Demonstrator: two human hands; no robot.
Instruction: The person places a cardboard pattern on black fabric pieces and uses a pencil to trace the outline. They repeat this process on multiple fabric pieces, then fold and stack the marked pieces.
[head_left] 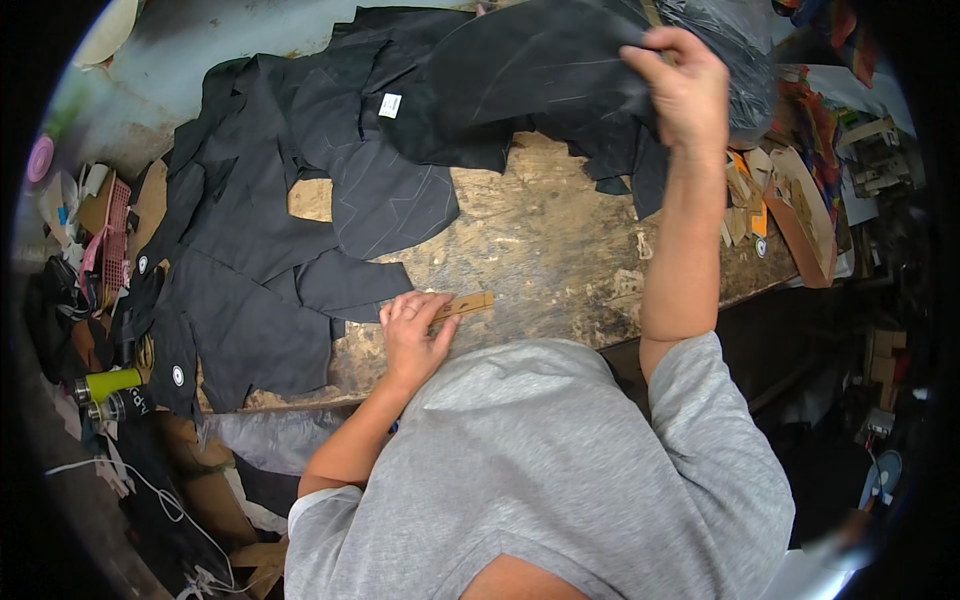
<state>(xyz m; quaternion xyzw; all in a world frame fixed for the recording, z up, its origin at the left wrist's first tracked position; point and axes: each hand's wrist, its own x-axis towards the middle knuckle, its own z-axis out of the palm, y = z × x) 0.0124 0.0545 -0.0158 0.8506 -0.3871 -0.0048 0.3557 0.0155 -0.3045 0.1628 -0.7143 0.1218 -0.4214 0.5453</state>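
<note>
My left hand (412,335) rests low on the table, fingers and thumb closed on a short brown strip (470,305) that looks like cardboard, with dark marks on it. The tip of a dark fabric piece (345,288) lies beside its fingers. Raised at the far right, my right hand (690,85) pinches the edge of a black fabric piece (540,70) with pale chalk lines, which looks lifted and slightly blurred. Just left of centre, another dark piece (395,195) with chalked outlines lies flat, and a small white label (390,105) shows above it.
Dark cloth pieces (240,210) cover the left of the worn wooden table (550,230). A plastic-wrapped bundle (735,60) stands behind my right hand. At the right edge sits an open cardboard box (800,215) with strips. A pink basket (115,235) and a yellow-green cylinder (112,383) are at left.
</note>
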